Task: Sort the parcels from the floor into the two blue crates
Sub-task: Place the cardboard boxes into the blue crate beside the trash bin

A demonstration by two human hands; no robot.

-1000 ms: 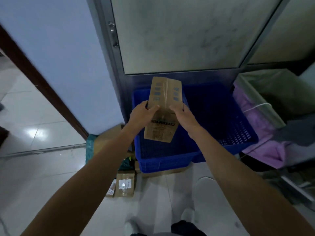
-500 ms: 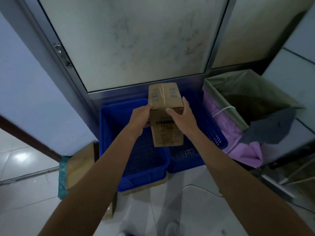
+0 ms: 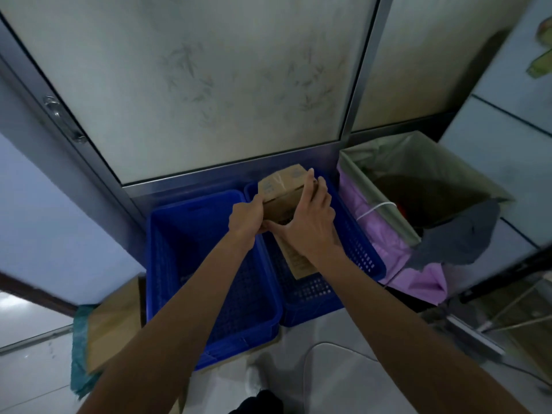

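Two blue crates stand side by side against a frosted glass door: the left crate [image 3: 167, 264] and the right crate [image 3: 361, 252]. I hold a brown cardboard parcel [image 3: 283, 186] over the far end of the right crate. My left hand [image 3: 246, 218] grips its left side. On its right side lies my right hand [image 3: 307, 222], fingers spread along the box and thumb underneath. The parcel's lower end [image 3: 298, 261] shows below my right wrist, down inside the crate. Nothing lies in the part of the left crate that I see past my arm.
A bin [image 3: 418, 186] lined with pale plastic and a purple bag stands right of the crates, a grey cloth [image 3: 460, 237] over its corner. A cardboard box with green tape [image 3: 107, 324] leans on the floor left of the crates. Metal rods [image 3: 507, 312] lie at the right.
Both hands carried the parcel forward and to the right, from above the join of the crates into the right crate. The view tilted up toward the door.
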